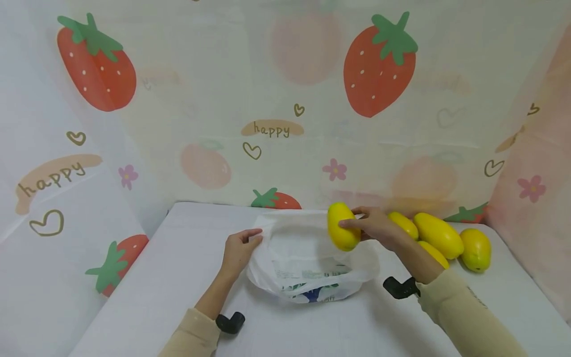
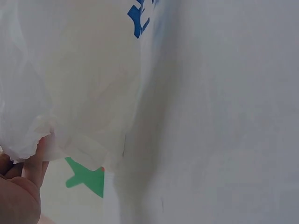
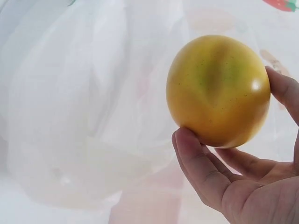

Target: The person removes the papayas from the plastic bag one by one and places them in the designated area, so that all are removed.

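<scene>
A white plastic bag (image 1: 312, 287) with blue and green print stands with its mouth open upward on the table. My left hand (image 1: 238, 253) pinches the bag's left rim; in the left wrist view, the fingers of that hand (image 2: 21, 186) are partly hidden by the thin plastic. Over the right side of the bag's mouth, my right hand (image 1: 376, 225) holds a yellow mango (image 1: 342, 227) between thumb and fingers. Seen closely in the right wrist view, this mango (image 3: 217, 93) is smooth and shiny, with a greenish dent at its end.
Several more yellow mangoes (image 1: 439, 235) lie in a group at the right back of the white table (image 1: 178, 297), partly behind my right forearm. A printed strawberry curtain (image 1: 276, 74) hangs behind and on both sides. Black wrist mounts (image 1: 231, 323) stick out from the sleeves.
</scene>
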Demonstrator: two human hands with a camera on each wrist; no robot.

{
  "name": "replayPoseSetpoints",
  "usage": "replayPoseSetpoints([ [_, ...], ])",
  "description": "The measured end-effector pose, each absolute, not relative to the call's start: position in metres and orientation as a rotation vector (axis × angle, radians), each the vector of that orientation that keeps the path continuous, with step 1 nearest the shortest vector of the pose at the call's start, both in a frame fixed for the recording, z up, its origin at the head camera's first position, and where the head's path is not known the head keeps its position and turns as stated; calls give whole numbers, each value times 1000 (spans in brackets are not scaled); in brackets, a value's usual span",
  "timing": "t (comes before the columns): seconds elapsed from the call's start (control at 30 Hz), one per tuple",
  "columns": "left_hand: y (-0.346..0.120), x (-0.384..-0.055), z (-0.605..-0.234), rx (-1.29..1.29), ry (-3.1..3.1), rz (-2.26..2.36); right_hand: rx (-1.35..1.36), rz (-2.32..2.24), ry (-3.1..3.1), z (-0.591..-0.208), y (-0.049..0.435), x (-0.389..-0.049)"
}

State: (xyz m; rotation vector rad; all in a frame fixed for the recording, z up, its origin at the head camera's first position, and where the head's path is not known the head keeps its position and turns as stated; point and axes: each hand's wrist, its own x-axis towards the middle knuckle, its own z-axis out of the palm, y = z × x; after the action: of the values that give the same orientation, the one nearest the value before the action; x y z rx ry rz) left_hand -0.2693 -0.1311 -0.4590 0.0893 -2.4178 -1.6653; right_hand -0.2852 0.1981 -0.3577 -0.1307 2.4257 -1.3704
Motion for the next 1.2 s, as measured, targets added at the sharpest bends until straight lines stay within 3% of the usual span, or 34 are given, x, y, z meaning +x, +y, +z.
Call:
replayPoseSetpoints([
  [1.2, -134, -270, -461, 112, -2435, -1675, -167, -1386, 2492, -351, 251, -266],
])
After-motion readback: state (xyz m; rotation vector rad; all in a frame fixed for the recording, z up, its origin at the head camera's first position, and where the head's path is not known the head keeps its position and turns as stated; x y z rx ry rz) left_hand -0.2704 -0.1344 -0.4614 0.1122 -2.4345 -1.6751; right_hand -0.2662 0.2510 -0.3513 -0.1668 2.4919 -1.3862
